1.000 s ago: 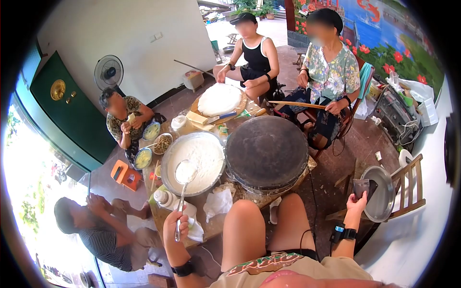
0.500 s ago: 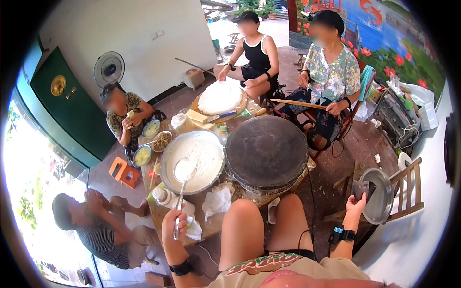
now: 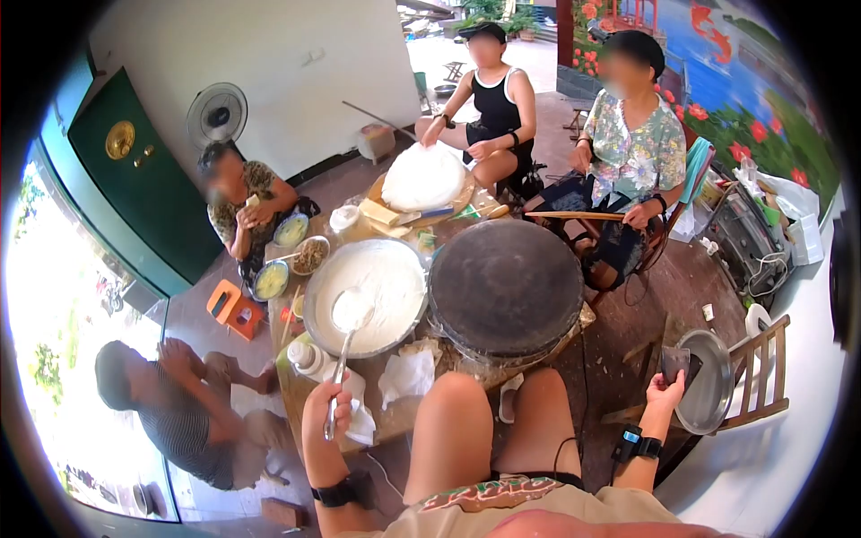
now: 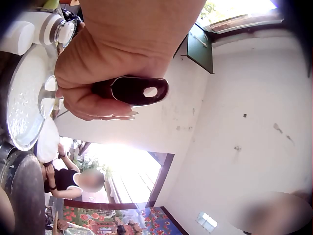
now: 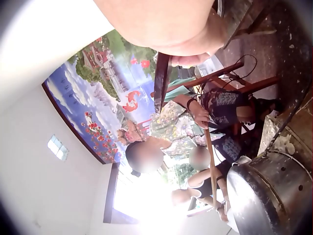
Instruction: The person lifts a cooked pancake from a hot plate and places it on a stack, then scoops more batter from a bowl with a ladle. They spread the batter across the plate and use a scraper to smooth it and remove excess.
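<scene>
My left hand [image 3: 325, 412] grips the dark handle end of a metal ladle [image 3: 341, 363]. The ladle's round bowl, coated white, is at the surface of the thick white batter [image 3: 395, 291] in a wide metal basin [image 3: 308, 318]. In the left wrist view, the fingers of my left hand [image 4: 98, 78] curl round the handle, whose end with a hole sticks out. Off to the right, my right hand [image 3: 664, 394] holds a dark flat scraper [image 3: 675, 362] upright, beside a shallow metal pan [image 3: 708, 408]. The right wrist view shows this scraper [image 5: 160, 81] edge-on.
A round black griddle [image 3: 505, 287] stands right of the batter basin. White dough [image 3: 426, 177] lies on a board at the back. Bowls of food, a white bottle [image 3: 309, 359] and crumpled paper [image 3: 406, 377] share the table. Several people sit around; one holds a wooden stick [image 3: 574, 215].
The head view has shifted slightly, so the table sits a little further right in it. Both hands keep their hold on the ladle and scraper, nearly still.
</scene>
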Available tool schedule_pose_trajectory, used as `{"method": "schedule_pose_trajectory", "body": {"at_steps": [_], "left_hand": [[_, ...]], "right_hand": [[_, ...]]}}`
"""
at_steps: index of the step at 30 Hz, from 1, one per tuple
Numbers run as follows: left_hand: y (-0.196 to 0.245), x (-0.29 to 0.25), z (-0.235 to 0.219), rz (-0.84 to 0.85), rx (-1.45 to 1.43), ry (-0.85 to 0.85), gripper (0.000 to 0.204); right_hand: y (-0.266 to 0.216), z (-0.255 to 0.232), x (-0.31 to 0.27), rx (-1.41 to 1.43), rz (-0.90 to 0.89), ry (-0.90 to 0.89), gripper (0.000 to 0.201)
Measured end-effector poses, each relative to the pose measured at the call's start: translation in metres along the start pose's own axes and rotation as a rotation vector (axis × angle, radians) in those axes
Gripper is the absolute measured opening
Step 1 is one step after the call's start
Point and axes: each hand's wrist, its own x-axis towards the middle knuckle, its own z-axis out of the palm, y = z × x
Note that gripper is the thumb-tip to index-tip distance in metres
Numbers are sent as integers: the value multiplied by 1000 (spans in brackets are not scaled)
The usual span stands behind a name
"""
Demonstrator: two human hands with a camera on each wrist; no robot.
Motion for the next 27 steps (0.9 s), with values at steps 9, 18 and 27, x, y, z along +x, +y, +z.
{"method": "schedule_pose_trajectory", "body": {"at_steps": [9,18,27], "left_hand": [[1,4,3,-1,-39,-4,24],[49,4,60,-41,241,-29,22],[81,34,157,-304,238,-511,38]], "right_hand": [[-3,-16,16,-23,25,45,24],[-4,-2,-3,-72,-86,-147,29],[20,78,-77,-512,-181,-578,27]]}}
